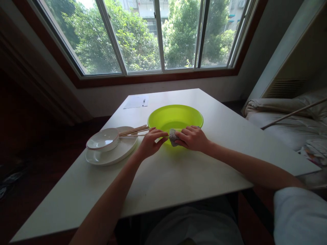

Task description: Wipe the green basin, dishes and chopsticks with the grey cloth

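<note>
Over the near rim of a lime-green basin (175, 110), my left hand (152, 141) pinches a thin wooden chopstick (133, 135). My right hand (193, 137) is closed on a grey cloth (173, 137), which wraps the chopstick's right end; whether it is a cloth or a sponge is hard to tell. To the left, several more chopsticks (134, 130) rest with their ends on a white oval plate (125, 149). A white bowl (103, 139) with a reddish rim sits on that plate, tilted slightly. The basin's contents are hard to make out.
The white table (199, 183) ends close to my body. A sheet of paper (133, 101) with a pen (144, 102) lies at the far left corner. Beyond the table's right side stands a pale sofa (276, 115) with a long stick (293, 114) across it.
</note>
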Available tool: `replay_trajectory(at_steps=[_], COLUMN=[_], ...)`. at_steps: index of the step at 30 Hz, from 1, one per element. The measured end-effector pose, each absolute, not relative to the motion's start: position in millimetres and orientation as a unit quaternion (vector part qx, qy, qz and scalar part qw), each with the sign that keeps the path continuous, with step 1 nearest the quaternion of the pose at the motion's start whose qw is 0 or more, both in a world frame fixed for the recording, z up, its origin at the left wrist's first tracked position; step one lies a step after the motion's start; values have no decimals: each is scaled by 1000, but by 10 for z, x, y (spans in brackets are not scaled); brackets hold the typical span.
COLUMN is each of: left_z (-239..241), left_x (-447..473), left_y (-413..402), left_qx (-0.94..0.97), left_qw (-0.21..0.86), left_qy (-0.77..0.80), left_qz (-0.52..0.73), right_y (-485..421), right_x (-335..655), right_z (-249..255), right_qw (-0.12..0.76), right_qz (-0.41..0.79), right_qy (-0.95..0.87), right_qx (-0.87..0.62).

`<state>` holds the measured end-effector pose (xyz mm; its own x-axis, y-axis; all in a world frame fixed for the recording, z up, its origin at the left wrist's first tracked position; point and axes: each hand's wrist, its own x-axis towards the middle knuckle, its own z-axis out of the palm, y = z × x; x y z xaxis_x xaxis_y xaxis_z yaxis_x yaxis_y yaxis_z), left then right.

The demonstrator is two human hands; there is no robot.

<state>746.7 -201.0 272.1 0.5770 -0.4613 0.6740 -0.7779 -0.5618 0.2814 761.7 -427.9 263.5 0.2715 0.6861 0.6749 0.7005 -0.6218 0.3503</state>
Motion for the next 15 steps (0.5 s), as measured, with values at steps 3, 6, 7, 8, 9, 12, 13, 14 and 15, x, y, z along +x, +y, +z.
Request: replay_trajectory(at_steps=[3,6,7,8,9,12,13,14,15], left_z=[2722,2714,2709,2703,2696,2681,2678,2677,2677], left_x=[7471,7478,7481,7484,7487,7494,7495,7495,7495], left_y=[-1999,-1990,-1987,-1984,-1982,-1974,-1971,-1969,-1966], left_qx=[842,845,845,845,845,844,844,844,845], left_qw=[289,292,294,297,299,302,303,303,302], left_qy=[-370,-366,-364,-362,-360,-360,-361,-361,-361], left_qz=[266,259,258,258,258,257,257,257,256], right_y=[-4429,-4646,-4725,-4803,-4876,-5055,-5100,-5140,-5177], right_x=[7728,7904,7973,8045,8116,8304,8357,8404,8448], right_z=[2603,2547,2522,2496,2470,2403,2390,2382,2380], right_qw=[28,58,69,81,93,129,136,138,138], right_qz=[-424,-423,-419,-414,-412,-408,-408,-407,-405], right_qy=[-466,-500,-511,-523,-531,-528,-527,-527,-529], right_qx=[-777,-754,-747,-741,-735,-733,-733,-733,-733])
